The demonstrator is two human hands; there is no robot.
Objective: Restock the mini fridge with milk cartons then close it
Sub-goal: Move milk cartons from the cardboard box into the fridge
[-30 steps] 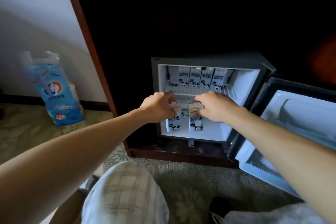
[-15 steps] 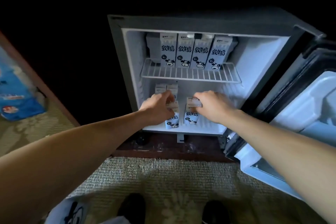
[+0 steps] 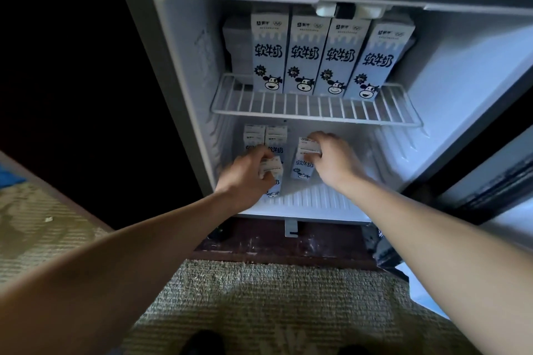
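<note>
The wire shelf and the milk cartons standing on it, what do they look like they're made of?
Wire shelf: probably metal rod with a smooth white coating, judging by the thin parallel bars joined to a thicker front rail. Milk cartons: printed paperboard, likely with a slightly glossy laminate, judging by the crisp folded edges, flat faces and cartoon-cow graphics.

Left hand [image 3: 248,174] is covering most of its milk carton [image 3: 275,181] (cow mark [image 3: 272,194] peeking out below). Fridge door [image 3: 507,153] is running off the right edge. Small print on shelf cartons [image 3: 302,52] is blurring, unreadable.
</note>
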